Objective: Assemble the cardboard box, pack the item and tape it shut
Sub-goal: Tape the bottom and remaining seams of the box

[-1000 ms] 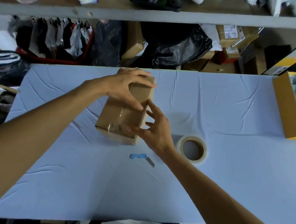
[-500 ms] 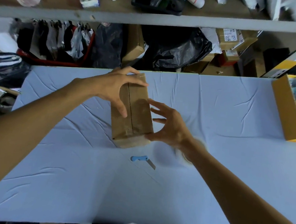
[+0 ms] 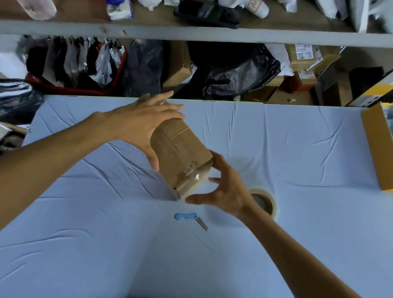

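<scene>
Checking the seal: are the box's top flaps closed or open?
Closed: cardboard box flaps meet at a seam; clear tape glints at the near end.

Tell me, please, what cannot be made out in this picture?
Head view:
Contents of the cardboard box: hidden by its closed flaps.
The box's far end: covered by the left hand.
The tape roll: partly behind the right hand and wrist.
The yellow box: cut off by the right edge.
</scene>
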